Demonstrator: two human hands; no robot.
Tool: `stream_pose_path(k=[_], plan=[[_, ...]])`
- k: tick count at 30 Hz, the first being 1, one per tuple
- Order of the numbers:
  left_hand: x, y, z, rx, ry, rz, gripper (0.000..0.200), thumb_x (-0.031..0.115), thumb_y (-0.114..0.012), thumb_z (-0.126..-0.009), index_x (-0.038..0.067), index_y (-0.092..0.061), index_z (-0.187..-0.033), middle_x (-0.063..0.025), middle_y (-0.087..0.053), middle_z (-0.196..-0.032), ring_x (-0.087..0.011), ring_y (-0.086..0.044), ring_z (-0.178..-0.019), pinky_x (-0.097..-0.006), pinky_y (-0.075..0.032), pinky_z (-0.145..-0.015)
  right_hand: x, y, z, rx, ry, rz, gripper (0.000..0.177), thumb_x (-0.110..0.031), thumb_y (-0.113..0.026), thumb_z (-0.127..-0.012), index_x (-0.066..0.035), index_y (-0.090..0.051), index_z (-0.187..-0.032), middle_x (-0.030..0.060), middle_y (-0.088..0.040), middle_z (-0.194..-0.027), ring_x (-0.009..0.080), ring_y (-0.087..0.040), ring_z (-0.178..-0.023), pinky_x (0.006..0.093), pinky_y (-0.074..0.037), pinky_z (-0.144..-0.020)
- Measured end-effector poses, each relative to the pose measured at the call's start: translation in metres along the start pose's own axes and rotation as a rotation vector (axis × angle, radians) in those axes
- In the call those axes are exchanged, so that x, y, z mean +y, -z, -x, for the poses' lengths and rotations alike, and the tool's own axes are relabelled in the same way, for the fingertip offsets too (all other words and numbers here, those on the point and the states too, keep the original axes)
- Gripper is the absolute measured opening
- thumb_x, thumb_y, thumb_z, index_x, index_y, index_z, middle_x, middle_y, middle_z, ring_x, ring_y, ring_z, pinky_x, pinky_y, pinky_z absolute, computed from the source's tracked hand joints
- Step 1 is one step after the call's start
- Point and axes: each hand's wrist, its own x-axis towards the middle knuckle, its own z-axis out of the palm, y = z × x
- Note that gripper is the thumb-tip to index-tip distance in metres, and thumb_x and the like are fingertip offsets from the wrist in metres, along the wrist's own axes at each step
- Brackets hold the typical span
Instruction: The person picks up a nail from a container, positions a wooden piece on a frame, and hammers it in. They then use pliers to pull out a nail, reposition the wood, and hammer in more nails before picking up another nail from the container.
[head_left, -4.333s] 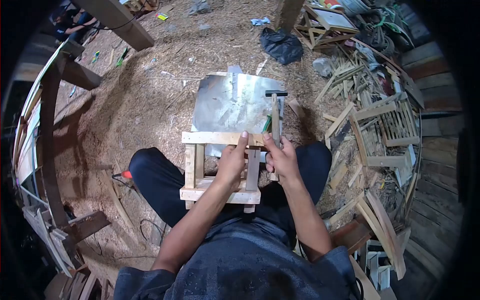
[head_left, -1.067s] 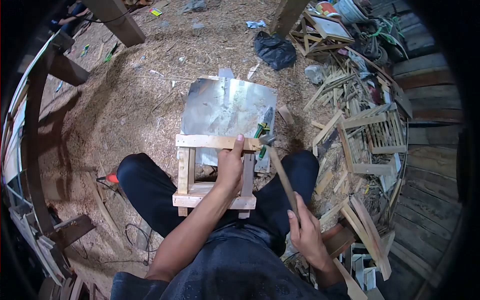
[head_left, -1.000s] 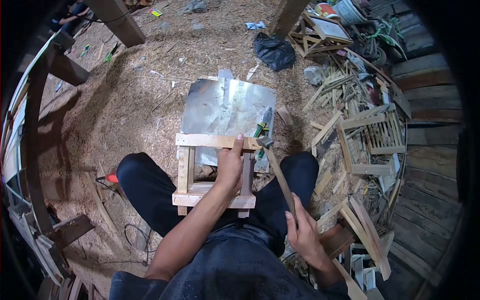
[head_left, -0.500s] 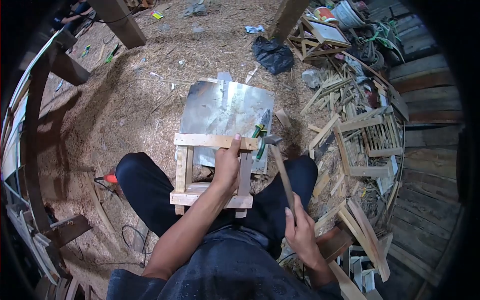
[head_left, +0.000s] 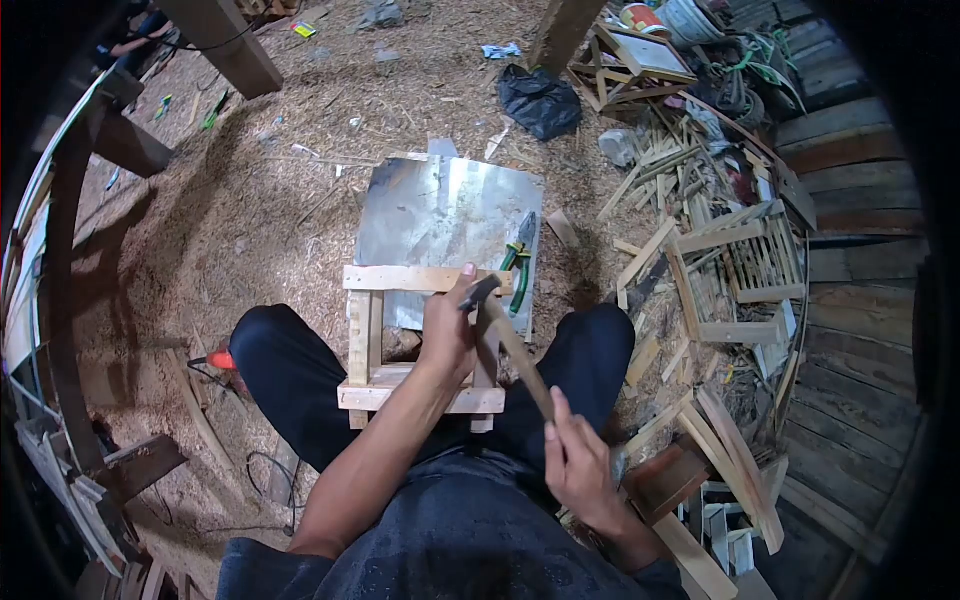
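A small frame of pale wooden slats [head_left: 400,279] stands between my knees, one rail at its far side and another at its near side. My left hand [head_left: 447,335] is closed around the far right part of this wooden frame, thumb on the far rail. In my right hand [head_left: 580,462] is a hammer [head_left: 522,358], gripped by its wooden handle. The dark hammer head is beside my left thumb and partly covers the frame's right end. Green-handled pliers [head_left: 521,265] lie on a metal sheet [head_left: 430,215] just beyond the frame.
Wood shavings cover the ground. To the right are heaped wood strips [head_left: 665,170], a slatted wooden piece [head_left: 740,262] and loose boards [head_left: 735,455]. A black plastic bag [head_left: 540,102] lies near a post [head_left: 568,35]. A red tool [head_left: 221,358] with a cord is at left. Another person's arm [head_left: 135,45] shows far left.
The hammer has swung left and nearer, its head moving from beyond the frame's right end to beside my left thumb. My right hand has moved left with it. The frame stays nearly still.
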Motion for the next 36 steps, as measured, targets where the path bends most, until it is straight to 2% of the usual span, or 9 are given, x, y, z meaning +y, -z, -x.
stream_pose_path(k=[7, 11, 19, 21, 25, 27, 31, 34, 36], plan=[[0.001, 0.009, -0.002, -0.069, 0.068, 0.001, 0.034, 0.034, -0.060, -0.093, 0.000, -0.063, -0.093, -0.0060, -0.061, -0.080, -0.0154, -0.059, -0.072, -0.0328, -0.050, -0.065, -0.004, -0.005, 0.006, -0.012, 0.016, -0.047, 0.044, -0.007, -0.055, -0.091, 0.004, -0.047, -0.133, 0.0148, -0.057, -0.076, 0.0251, -0.059, -0.061, 0.0358, -0.049, -0.056], [-0.005, 0.003, -0.007, -0.053, -0.043, 0.004, 0.037, 0.031, -0.058, -0.094, -0.005, -0.062, -0.104, -0.0107, -0.065, -0.095, -0.0195, -0.063, -0.082, -0.0322, -0.050, -0.078, -0.002, -0.006, -0.004, 0.167, -0.165, -0.249, 0.035, -0.007, -0.054, -0.093, 0.005, -0.052, -0.125, 0.0079, -0.056, -0.078, 0.0122, -0.052, -0.068, 0.0277, -0.046, -0.064], [0.015, -0.009, 0.005, -0.018, -0.015, -0.195, 0.040, 0.035, -0.053, -0.096, -0.003, -0.062, -0.104, -0.0119, -0.065, -0.092, -0.0199, -0.062, -0.080, -0.0344, -0.052, -0.071, 0.030, -0.075, -0.122, 0.413, -0.275, -0.716, 0.025, -0.023, -0.069, -0.088, -0.005, -0.054, -0.096, -0.0047, -0.050, -0.070, 0.0014, -0.043, -0.054, 0.0195, -0.035, -0.046], [0.021, -0.013, 0.012, -0.040, 0.035, -0.326, 0.042, 0.041, -0.048, -0.097, 0.002, -0.063, -0.103, -0.0071, -0.065, -0.091, -0.0182, -0.058, -0.092, -0.0368, -0.042, -0.080, 0.032, -0.076, -0.133, 0.358, -0.374, -0.768, 0.028, -0.026, -0.069, -0.088, -0.002, -0.055, -0.095, -0.0009, -0.055, -0.074, 0.0046, -0.048, -0.061, 0.0224, -0.040, -0.053], [0.020, 0.000, 0.002, -0.081, 0.001, -0.343, 0.045, 0.041, -0.052, -0.096, -0.002, -0.062, -0.106, -0.0111, -0.065, -0.094, -0.0200, -0.062, -0.081, -0.0338, -0.052, -0.069, 0.033, -0.073, -0.140, 0.235, -0.591, -0.987, 0.032, -0.029, -0.070, -0.087, -0.001, -0.056, -0.092, 0.0019, -0.059, -0.077, 0.0074, -0.053, -0.067, 0.0249, -0.045, -0.060], [0.028, 0.013, -0.004, -0.045, 0.116, -0.674, 0.043, 0.042, -0.048, -0.097, 0.003, -0.063, -0.111, -0.0060, -0.066, -0.095, -0.0154, -0.056, -0.095, -0.0341, -0.043, -0.077, 0.043, -0.081, -0.142, 0.262, -0.541, -0.963, 0.031, -0.028, -0.070, -0.087, -0.002, -0.056, -0.091, 0.0013, -0.059, -0.076, 0.0073, -0.053, -0.066, 0.0247, -0.044, -0.059], [0.091, 0.011, 0.021, -0.268, -0.037, -1.481, 0.041, 0.037, -0.055, -0.094, -0.002, -0.068, -0.099, -0.0069, -0.067, -0.081, -0.0146, -0.056, -0.060, -0.0291, -0.048, -0.058, 0.056, -0.087, -0.148, 0.288, -0.458, -0.857, 0.029, -0.028, -0.070, -0.088, -0.003, -0.056, -0.089, 0.0001, -0.057, -0.074, 0.0068, -0.051, -0.066, 0.0242, -0.043, -0.059], [0.108, -0.010, -0.007, -0.360, -0.917, -1.812, 0.037, 0.035, -0.057, -0.093, 0.000, -0.068, -0.097, -0.0110, -0.068, -0.082, -0.0167, -0.062, -0.074, -0.0327, -0.048, -0.069, 0.053, -0.082, -0.150, 0.224, -0.490, -0.975, 0.028, -0.028, -0.070, -0.088, -0.004, -0.054, -0.088, -0.0014, -0.054, -0.068, 0.0057, -0.048, -0.057, 0.0237, -0.040, -0.051], [0.110, -0.018, -0.043, -0.576, -0.594, -1.845, 0.037, 0.036, -0.058, -0.092, 0.001, -0.069, -0.098, -0.0139, -0.069, -0.089, -0.0198, -0.063, -0.081, -0.0337, -0.048, -0.075, 0.049, -0.073, -0.148, 0.163, -0.521, -1.038, 0.028, -0.028, -0.069, -0.088, -0.005, -0.054, -0.089, -0.0023, -0.052, -0.065, 0.0052, -0.046, -0.052, 0.0236, -0.038, -0.046]])
